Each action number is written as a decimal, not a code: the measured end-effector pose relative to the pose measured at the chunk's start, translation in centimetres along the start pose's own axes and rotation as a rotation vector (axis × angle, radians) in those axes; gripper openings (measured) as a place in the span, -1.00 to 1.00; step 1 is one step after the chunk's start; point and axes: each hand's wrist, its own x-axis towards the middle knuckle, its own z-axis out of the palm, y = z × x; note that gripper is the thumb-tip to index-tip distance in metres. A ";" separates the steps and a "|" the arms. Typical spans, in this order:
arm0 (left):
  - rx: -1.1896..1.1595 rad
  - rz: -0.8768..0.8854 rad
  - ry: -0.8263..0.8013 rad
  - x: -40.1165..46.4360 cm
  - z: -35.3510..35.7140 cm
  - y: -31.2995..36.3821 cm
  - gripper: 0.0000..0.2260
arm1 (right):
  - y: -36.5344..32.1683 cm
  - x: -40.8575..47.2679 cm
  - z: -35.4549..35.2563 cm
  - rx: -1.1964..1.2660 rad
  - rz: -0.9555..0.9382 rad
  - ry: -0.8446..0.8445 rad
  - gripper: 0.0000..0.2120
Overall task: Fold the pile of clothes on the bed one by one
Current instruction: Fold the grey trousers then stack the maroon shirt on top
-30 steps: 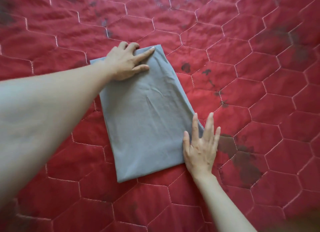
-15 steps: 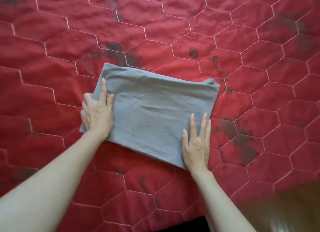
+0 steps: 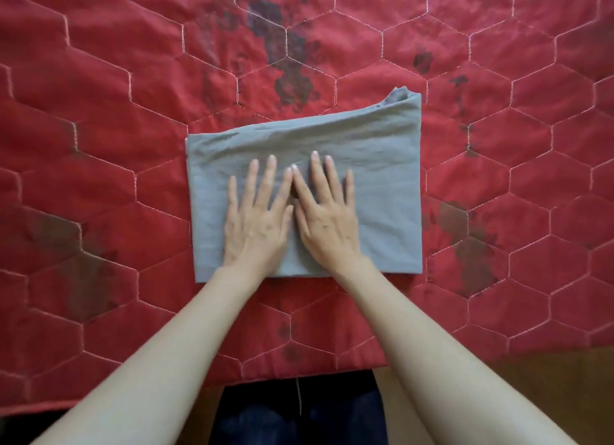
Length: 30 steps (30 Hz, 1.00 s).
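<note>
A folded grey cloth garment (image 3: 382,185), roughly rectangular, lies flat on the bed near its front edge, its far right corner bunched up slightly higher than the rest. The left hand (image 3: 255,225) rests palm-down on the garment's middle, fingers spread and straight, gripping nothing. The right hand (image 3: 327,222) lies just beside it in the same flat, splayed pose, the two index fingers touching at their tips. Both bare forearms reach in from the bottom of the view. Under the garment is a red quilted bedspread (image 3: 116,129) stitched in pale hexagons and marked with dark blotches. Below the bed's edge dark blue trousers (image 3: 299,418) show against a brown floor (image 3: 548,378)
</note>
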 end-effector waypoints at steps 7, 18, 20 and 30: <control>0.051 0.080 0.015 -1.0 1.2 -5.0 -0.51 | 5.5 -2.8 0.4 -0.129 0.223 -0.055 -0.46; 0.057 0.147 -0.006 3.7 0.7 0.2 -0.48 | 5.3 1.6 -0.8 -0.065 -0.024 -0.050 -0.48; 0.104 0.177 0.001 6.8 0.6 0.6 -0.48 | 4.8 4.7 -0.5 -0.084 -0.123 -0.039 -0.48; 0.062 -0.176 0.050 8.4 -0.2 -6.1 -0.55 | 13.4 8.7 -2.1 -0.117 0.186 -0.047 -0.48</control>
